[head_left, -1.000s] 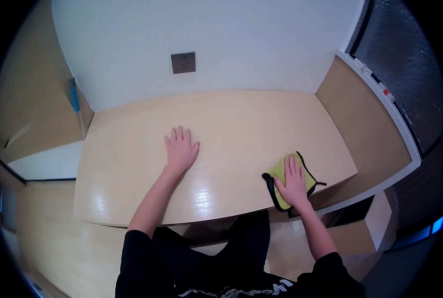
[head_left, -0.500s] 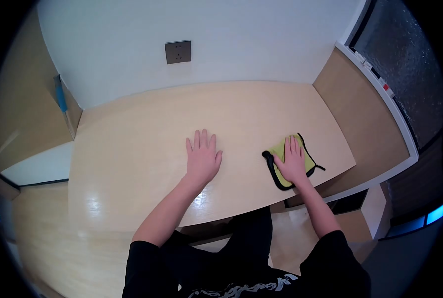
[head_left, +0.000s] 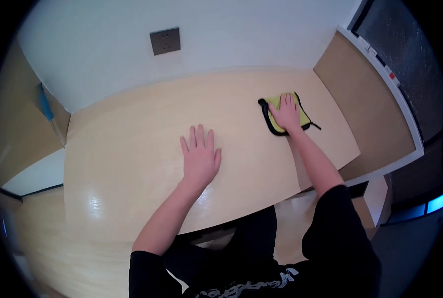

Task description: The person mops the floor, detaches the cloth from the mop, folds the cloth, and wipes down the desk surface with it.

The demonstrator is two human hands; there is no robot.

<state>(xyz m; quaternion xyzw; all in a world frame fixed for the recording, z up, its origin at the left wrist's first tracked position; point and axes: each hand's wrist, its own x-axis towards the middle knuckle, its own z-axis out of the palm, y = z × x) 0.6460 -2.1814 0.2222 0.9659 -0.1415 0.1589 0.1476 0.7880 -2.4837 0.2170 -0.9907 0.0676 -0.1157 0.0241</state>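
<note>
Cloth [head_left: 302, 119] lying flat on the counter [head_left: 246, 154], over toward its right end, and here's the right hand [head_left: 285, 114] planted on top, palm down, fingers stretched out and unclenched! Nearer the counter's middle, the left hand [head_left: 200, 161] rests palm down, fingers released and fanned apart. Behind the counter, a socket [head_left: 165, 41] sits on the wall [head_left: 241, 35]; past the counter's left end, a blue handle [head_left: 45, 104] leans at a slant.
</note>
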